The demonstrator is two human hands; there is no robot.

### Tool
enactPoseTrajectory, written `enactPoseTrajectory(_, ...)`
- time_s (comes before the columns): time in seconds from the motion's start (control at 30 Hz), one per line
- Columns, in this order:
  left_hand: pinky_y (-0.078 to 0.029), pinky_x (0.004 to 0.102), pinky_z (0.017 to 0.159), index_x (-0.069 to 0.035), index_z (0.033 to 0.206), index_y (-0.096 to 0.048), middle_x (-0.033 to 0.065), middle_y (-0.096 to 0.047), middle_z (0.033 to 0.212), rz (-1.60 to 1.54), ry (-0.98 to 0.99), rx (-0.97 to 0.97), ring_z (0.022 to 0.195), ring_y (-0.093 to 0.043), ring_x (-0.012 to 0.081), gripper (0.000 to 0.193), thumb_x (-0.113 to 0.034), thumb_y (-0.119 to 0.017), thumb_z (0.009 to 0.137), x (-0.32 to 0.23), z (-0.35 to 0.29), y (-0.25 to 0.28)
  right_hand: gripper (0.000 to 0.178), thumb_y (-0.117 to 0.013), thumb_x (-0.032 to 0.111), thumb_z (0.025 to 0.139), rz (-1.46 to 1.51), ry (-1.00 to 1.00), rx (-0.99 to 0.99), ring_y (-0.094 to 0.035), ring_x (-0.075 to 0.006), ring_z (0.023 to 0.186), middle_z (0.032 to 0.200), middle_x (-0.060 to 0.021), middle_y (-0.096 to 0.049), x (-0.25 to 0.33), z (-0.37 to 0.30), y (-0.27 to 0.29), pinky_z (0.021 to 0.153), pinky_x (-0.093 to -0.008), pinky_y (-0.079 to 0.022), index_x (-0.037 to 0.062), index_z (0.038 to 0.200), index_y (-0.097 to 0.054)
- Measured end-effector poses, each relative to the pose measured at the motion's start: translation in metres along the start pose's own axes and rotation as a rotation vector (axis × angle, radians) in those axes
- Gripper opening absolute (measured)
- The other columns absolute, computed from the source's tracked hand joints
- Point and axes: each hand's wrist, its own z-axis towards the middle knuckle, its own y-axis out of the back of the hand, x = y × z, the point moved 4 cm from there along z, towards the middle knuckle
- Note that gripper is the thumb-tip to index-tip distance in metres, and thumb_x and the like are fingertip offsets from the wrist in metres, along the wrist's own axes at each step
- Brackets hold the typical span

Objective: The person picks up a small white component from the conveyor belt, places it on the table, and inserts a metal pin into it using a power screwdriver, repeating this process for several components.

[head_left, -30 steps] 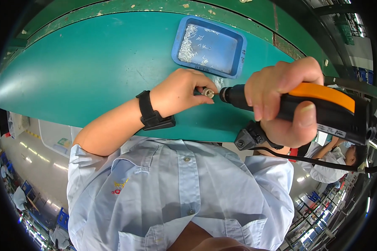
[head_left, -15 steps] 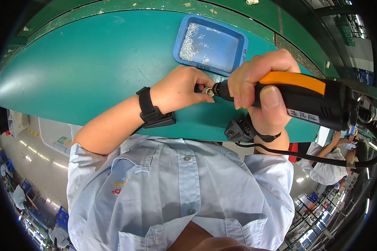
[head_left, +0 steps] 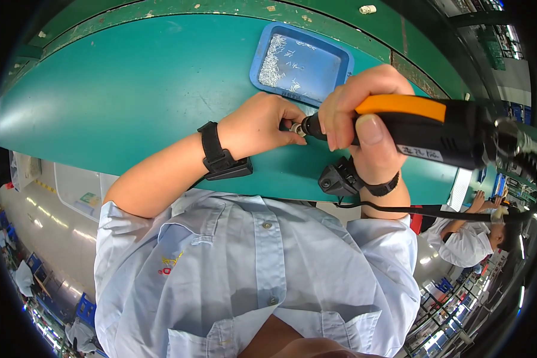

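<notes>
My right hand (head_left: 364, 122) grips a black and orange electric screwdriver (head_left: 435, 128), its tip pointing left. My left hand (head_left: 256, 125) is closed around a small metal part (head_left: 296, 129) pinched at the screwdriver's tip. Both hands hover over the near edge of a green table (head_left: 131, 89). Each wrist wears a black strap with a small black device, the left one (head_left: 221, 161) and the right one (head_left: 343, 179). What the fingers hold is too small to make out fully.
A blue tray (head_left: 334, 56) with several small silver screws sits on the table just beyond my hands. A black cable (head_left: 435, 210) runs from the right wrist to the right. Another person in a white shirt (head_left: 465, 241) works at lower right.
The screwdriver and my right hand have shifted left and closer, the tool now more level. My left hand stays pinched at its tip.
</notes>
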Motion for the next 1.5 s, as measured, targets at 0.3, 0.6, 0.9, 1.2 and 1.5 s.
enactPoseTrajectory(0.3,-0.049,0.0317,0.067,-0.004,0.095,-0.063,0.0088,-0.063,0.087,0.319,-0.436,-0.035,0.074,-0.061,0.0218,0.017,-0.006,-0.067,0.079,-0.006,-0.001,0.009,0.037,-0.061,0.033,0.086,0.360,0.332,-0.010,-0.047,-0.0111,0.047,0.059,-0.0008,-0.049,0.072,0.011,0.034,0.046,-0.0249,-0.038,0.0041,0.099,-0.042)
enactPoseTrajectory(0.6,-0.050,0.0325,0.073,-0.005,0.103,-0.058,0.0111,-0.062,0.090,0.436,-0.016,-0.590,0.083,-0.062,0.0237,0.026,-0.011,-0.067,0.079,-0.012,0.053,0.185,0.033,-0.061,0.030,0.085,0.190,0.315,-0.216,-0.040,-0.0083,0.042,0.054,-0.0001,-0.043,0.068,0.015,0.035,0.043,-0.0224,-0.033,0.0037,0.094,-0.043)
enactPoseTrajectory(0.9,-0.044,0.0394,0.093,-0.006,0.115,-0.057,0.0190,-0.056,0.111,0.737,0.315,-0.718,0.105,-0.055,0.0338,0.040,-0.015,-0.068,0.077,0.073,0.104,0.274,0.041,-0.070,0.031,0.081,0.199,0.279,-0.204,-0.045,-0.0118,0.042,0.053,-0.0019,-0.048,0.071,0.003,0.042,0.044,-0.0250,-0.039,0.0024,0.093,-0.044)
enactPoseTrajectory(1.2,-0.044,0.0379,0.092,-0.007,0.122,-0.052,0.0179,-0.052,0.117,0.565,0.273,-0.828,0.106,-0.054,0.0325,0.052,-0.020,-0.072,0.076,0.061,0.035,0.279,0.038,-0.066,0.031,0.081,0.186,0.300,-0.152,-0.041,-0.0095,0.040,0.053,-0.0004,-0.045,0.069,0.005,0.033,0.043,-0.0222,-0.036,0.0038,0.092,-0.043)
enactPoseTrajectory(1.5,-0.023,0.0487,0.109,-0.015,0.143,-0.028,0.0215,-0.024,0.147,1.102,0.654,-0.839,0.135,-0.025,0.0387,0.085,-0.062,-0.058,0.079,0.114,-0.089,0.284,0.049,-0.072,0.037,0.076,0.385,0.189,0.149,-0.048,-0.0123,0.045,0.059,-0.0022,-0.050,0.047,0.003,-0.012,0.049,-0.0251,-0.043,0.0047,0.095,-0.040)
